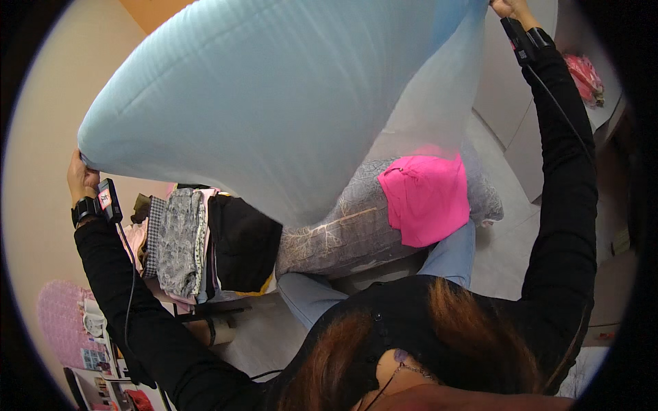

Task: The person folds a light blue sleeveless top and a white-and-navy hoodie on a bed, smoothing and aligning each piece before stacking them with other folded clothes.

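Observation:
A large light-blue piece of sheer fabric is stretched in the air between my hands. My left hand grips its lower left corner. At the top right, my right hand pinches another edge, partly cut off by the picture's rim. The cloth billows and hides much of what lies behind it. Under its lower right part, a folded bright pink cloth rests on a grey cover with a tree-branch pattern, close to my knees.
Left of the cover stands a row of folded clothes, with black fabric beside a grey patterned garment. Pale cabinet fronts rise at the right. A pink bundle lies beyond my right arm. Shelves with small items are at lower left.

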The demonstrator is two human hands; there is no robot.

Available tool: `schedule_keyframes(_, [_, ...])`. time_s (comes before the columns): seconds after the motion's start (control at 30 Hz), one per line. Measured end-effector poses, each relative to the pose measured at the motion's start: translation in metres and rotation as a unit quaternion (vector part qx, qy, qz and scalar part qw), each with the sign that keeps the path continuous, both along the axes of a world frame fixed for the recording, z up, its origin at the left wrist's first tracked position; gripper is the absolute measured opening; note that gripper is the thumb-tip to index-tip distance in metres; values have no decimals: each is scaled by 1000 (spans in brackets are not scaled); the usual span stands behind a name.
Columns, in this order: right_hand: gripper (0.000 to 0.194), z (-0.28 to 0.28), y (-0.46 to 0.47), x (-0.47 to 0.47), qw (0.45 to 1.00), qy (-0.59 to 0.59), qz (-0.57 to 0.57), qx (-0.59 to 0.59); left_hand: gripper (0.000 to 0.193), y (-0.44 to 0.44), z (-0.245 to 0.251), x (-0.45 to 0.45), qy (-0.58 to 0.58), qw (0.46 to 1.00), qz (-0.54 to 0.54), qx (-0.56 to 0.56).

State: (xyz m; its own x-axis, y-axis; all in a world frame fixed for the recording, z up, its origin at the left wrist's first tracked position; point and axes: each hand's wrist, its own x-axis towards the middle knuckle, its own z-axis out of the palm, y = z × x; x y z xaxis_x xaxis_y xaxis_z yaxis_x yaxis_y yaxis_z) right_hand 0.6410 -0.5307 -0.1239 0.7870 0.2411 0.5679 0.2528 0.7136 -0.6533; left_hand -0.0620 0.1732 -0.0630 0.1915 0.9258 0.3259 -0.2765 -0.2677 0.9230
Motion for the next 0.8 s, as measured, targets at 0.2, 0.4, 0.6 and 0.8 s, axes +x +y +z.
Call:
schedule_keyframes(0.2, [26, 0, -54, 49, 999, -34, 24, -20, 32, -62, -9, -33, 211, 951, 57, 217])
schedule_keyframes(0.4, [31, -12, -73, 70, 979, 121, -128, -98, 35, -91, -28, -18, 96, 994, 39, 16])
schedule_keyframes(0.6, [35, -12, -92, 108, 955, 243, -147, -91, 26, -69, -31, -10, 164, 983, 77, -5])
schedule_keyframes(0.8, [33, -21, -108, 111, 963, 229, -116, -85, 26, -74, -26, -12, 323, 945, 38, -28])
